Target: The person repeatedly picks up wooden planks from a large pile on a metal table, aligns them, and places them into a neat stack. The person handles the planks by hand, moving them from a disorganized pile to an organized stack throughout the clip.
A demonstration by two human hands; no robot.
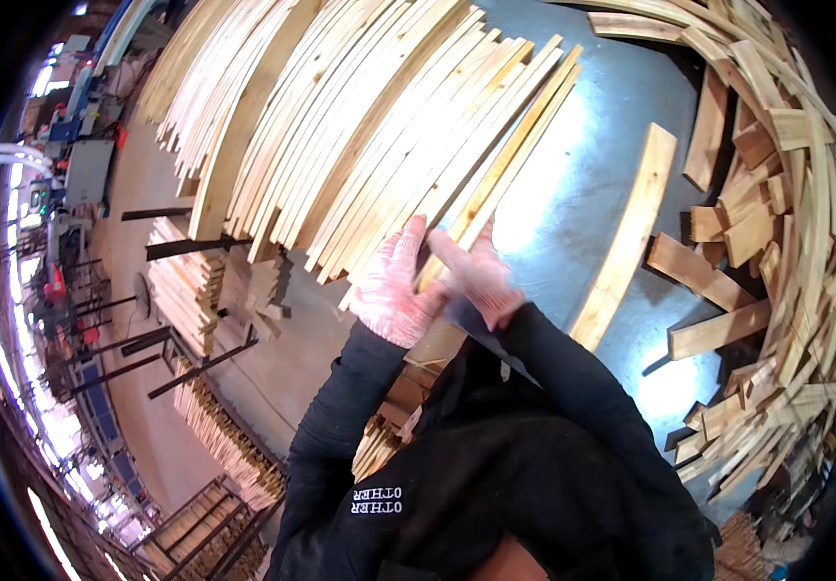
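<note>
Rows of pale wooden boards [379, 126] lie side by side on a shiny grey metal table [558, 194]. At the right edge of the row, one wooden board [524, 136] points its near end toward me. My right hand [481, 276], in a pinkish-white glove, is closed around that near end, with fingers on both sides. My left hand [394, 290], gloved alike, is closed at the board ends just to the left, fingers stretched along the wood and thumb toward the right hand. Part of its grip is hidden.
A single board [626, 237] lies apart on the table. Offcuts and boards form a jumbled heap [752, 223] at the right. Stacked boards [185, 286] and metal racks [205, 368] stand lower at the left. Machines [89, 174] are farther left.
</note>
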